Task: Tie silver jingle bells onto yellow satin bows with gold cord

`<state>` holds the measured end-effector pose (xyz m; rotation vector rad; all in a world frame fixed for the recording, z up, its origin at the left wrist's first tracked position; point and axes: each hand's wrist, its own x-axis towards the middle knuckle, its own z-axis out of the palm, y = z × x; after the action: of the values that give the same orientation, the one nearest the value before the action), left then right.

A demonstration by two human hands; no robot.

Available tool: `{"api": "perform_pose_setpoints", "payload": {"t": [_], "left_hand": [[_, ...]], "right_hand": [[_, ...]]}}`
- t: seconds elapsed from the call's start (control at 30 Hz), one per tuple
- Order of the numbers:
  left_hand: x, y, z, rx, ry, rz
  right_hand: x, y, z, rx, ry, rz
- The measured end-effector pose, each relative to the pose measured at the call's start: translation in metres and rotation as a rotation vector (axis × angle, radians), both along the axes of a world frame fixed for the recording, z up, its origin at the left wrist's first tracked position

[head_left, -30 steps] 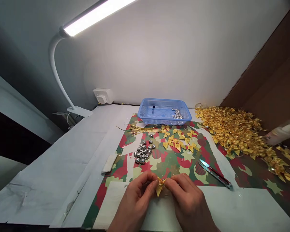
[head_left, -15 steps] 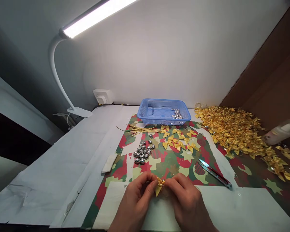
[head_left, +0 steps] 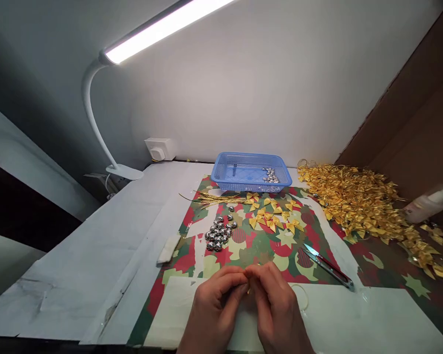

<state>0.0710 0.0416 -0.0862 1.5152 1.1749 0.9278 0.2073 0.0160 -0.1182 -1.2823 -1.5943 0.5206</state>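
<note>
In the head view, your left hand (head_left: 218,306) and right hand (head_left: 276,301) meet at the fingertips, both pinching a mostly hidden gold ribbon bow (head_left: 248,290) over the white sheet (head_left: 362,309), nearer you than the silver jingle bells (head_left: 217,234).

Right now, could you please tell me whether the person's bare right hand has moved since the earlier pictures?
Yes, the right hand has shifted left, farther from the resting red-and-silver metal snips.
</note>
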Motion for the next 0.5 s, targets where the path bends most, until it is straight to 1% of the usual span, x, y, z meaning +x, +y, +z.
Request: {"api": "perform_pose_setpoints", "payload": {"t": [0.17, 0.23, 0.3, 0.37, 0.43, 0.5], "left_hand": [[0.001, -0.001, -0.001, 0.041, 0.042, 0.017], [0.001, 0.0, 0.001, 0.031, 0.059, 0.015], [0.001, 0.001, 0.004, 0.011, 0.082, 0.008], [0.0, 0.001, 0.006, -0.011, 0.107, 0.003], [-0.002, 0.001, 0.007, -0.031, 0.134, 0.012], [-0.004, 0.0, 0.007, -0.052, 0.153, 0.024]], "right_hand": [[-0.001, -0.002, 0.0, -0.033, 0.046, -0.035], [0.0, -0.003, 0.0, -0.026, 0.108, -0.056], [0.003, -0.003, 0.003, -0.068, 0.329, -0.075], [0.012, 0.0, 0.008, -0.166, 0.609, -0.067], [0.025, 0.004, 0.016, -0.256, 0.887, -0.048], [0.044, 0.008, 0.025, -0.276, 1.097, -0.058]]}}
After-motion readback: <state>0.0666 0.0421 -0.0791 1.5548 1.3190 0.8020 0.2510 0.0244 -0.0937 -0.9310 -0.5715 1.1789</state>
